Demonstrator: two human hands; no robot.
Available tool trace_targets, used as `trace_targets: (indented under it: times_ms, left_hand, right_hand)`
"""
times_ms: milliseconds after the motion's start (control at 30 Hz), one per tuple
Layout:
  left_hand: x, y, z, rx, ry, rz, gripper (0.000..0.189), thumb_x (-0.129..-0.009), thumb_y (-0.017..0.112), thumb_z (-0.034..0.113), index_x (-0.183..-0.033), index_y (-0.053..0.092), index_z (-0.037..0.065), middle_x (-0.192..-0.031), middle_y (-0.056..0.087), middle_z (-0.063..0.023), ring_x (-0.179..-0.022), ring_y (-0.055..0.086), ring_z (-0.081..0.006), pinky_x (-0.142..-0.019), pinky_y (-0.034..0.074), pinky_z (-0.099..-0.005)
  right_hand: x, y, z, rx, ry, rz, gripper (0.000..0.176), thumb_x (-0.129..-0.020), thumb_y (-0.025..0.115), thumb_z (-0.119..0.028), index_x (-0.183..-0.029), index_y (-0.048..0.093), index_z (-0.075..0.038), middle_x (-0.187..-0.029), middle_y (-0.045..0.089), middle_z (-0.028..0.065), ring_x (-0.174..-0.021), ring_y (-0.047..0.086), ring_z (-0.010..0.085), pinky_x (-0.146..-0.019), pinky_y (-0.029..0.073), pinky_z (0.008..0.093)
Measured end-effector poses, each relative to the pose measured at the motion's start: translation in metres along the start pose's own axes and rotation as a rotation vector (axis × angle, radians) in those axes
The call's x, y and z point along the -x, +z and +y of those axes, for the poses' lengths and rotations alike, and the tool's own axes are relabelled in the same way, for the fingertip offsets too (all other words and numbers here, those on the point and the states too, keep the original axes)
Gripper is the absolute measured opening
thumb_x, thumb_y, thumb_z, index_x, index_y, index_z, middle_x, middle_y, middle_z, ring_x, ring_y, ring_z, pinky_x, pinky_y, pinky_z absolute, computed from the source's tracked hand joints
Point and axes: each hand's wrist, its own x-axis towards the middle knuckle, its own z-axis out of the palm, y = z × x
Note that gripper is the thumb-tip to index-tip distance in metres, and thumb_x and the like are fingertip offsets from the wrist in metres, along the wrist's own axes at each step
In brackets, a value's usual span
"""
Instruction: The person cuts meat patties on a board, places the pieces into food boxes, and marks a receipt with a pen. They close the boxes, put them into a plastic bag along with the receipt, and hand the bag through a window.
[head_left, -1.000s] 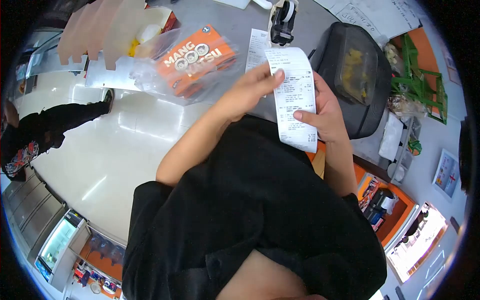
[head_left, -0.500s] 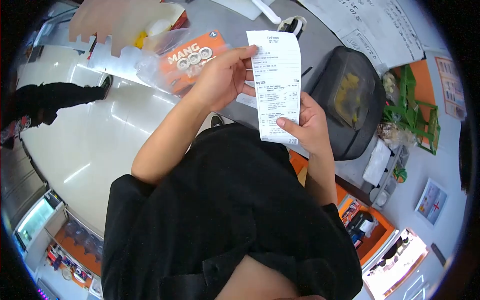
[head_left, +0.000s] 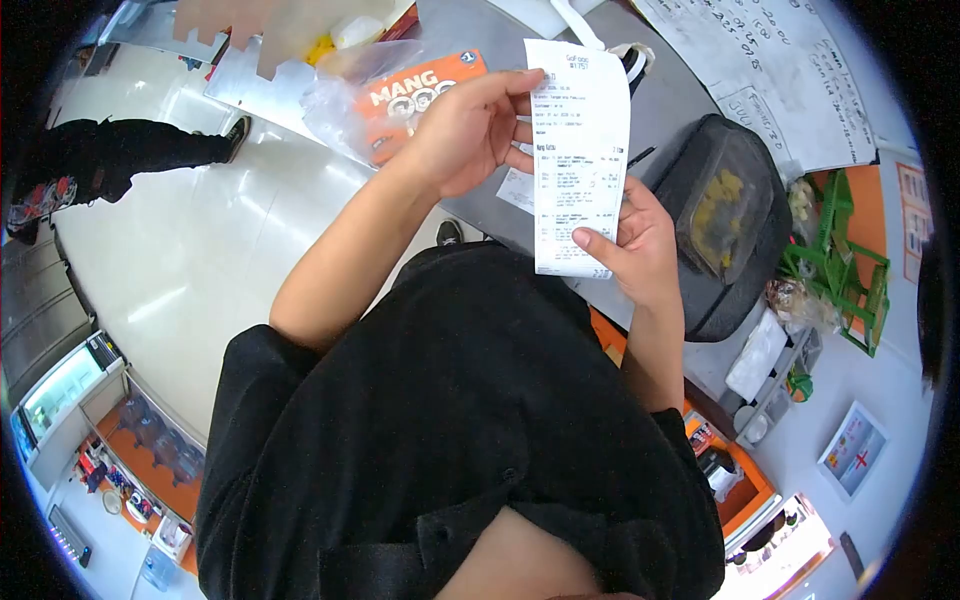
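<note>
A long printed receipt (head_left: 580,150) is held upright in front of me, its printed side facing me. My left hand (head_left: 470,135) grips its upper left edge, thumb in front and the other fingers partly behind the paper. Lower down, my right hand (head_left: 645,250) pinches the right edge, with the thumb lying on the print. Just beyond my left hand, an orange box (head_left: 420,95) lettered "MANG" lies in a clear plastic bag (head_left: 340,110). Part of another white paper slip (head_left: 515,190) shows on the counter behind the receipt.
On the grey counter (head_left: 470,25), a black bag (head_left: 720,290) has a clear container (head_left: 725,210) with yellow contents on top. Handwritten white sheets (head_left: 760,60) lie at the back. A green rack (head_left: 835,240) stands right. Another person's leg (head_left: 150,155) shows at left.
My view has shifted, so the box, bag and counter sit farther right in it. The receipt appears slightly higher and to the right, with both hands keeping the same grip.
</note>
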Motion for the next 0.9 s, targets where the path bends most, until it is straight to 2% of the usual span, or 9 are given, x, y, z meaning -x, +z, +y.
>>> trace_targets:
  times_ms: [100,200,300,700,800,900]
  left_hand:
    - [-0.001,-0.004,-0.004,-0.163,0.054,0.013,0.045,-0.103,0.04,0.034,-0.125,0.054,-0.004,-0.113,0.068,-0.0192,-0.098,0.07,-0.0275,-0.079,0.062,-0.0422]
    - [-0.003,-0.003,-0.001,-0.134,0.03,0.023,0.045,-0.103,0.04,0.033,-0.124,0.054,-0.004,-0.112,0.068,-0.0189,-0.098,0.07,-0.0273,-0.079,0.062,-0.0423]
    - [-0.005,0.0,-0.001,-0.049,0.036,0.022,0.041,-0.104,0.039,0.03,-0.115,0.058,-0.005,-0.104,0.069,-0.0152,-0.092,0.073,-0.0241,-0.072,0.064,-0.0357]
    - [-0.01,-0.003,-0.004,-0.012,0.02,0.004,0.039,-0.102,0.044,0.029,-0.114,0.059,-0.005,-0.102,0.07,-0.0138,-0.089,0.072,-0.0225,-0.068,0.063,-0.0371]
    - [-0.009,0.005,-0.005,-0.069,0.026,0.099,0.037,-0.102,0.048,0.031,-0.112,0.064,-0.001,-0.098,0.07,-0.0089,-0.085,0.07,-0.0182,-0.067,0.061,-0.0349]
    - [0.005,0.028,-0.005,-0.573,0.176,0.274,0.036,-0.101,0.053,0.034,-0.109,0.068,0.003,-0.091,0.069,-0.004,-0.083,0.066,-0.0135,-0.07,0.056,-0.0324]
  right_hand:
    - [0.0,-0.002,-0.002,0.051,-0.011,-0.013,0.056,-0.083,0.068,0.011,-0.134,0.044,0.008,-0.114,0.069,0.0202,-0.104,0.068,0.0219,-0.088,0.055,0.0341]
    - [-0.001,-0.002,-0.002,0.04,-0.022,-0.012,0.056,-0.083,0.067,0.011,-0.133,0.045,0.009,-0.114,0.068,0.0205,-0.103,0.068,0.0216,-0.087,0.055,0.0339]
    - [-0.001,-0.001,-0.003,0.018,-0.019,-0.001,0.055,-0.083,0.068,0.011,-0.133,0.045,0.008,-0.114,0.068,0.0203,-0.103,0.068,0.0214,-0.087,0.055,0.0336]
    - [0.001,-0.001,-0.001,-0.022,-0.012,0.002,0.055,-0.082,0.069,0.01,-0.132,0.047,0.007,-0.118,0.067,0.0189,-0.106,0.067,0.0214,-0.089,0.055,0.0343]
    - [0.0,-0.001,-0.003,-0.016,-0.009,-0.02,0.056,-0.083,0.071,0.006,-0.133,0.046,0.006,-0.118,0.067,0.0167,-0.107,0.066,0.0215,-0.094,0.052,0.0355]
    - [-0.013,-0.003,0.006,0.011,-0.175,0.04,0.049,-0.088,0.071,-0.002,-0.131,0.05,0.006,-0.119,0.067,0.0135,-0.107,0.065,0.0199,-0.097,0.048,0.0348]
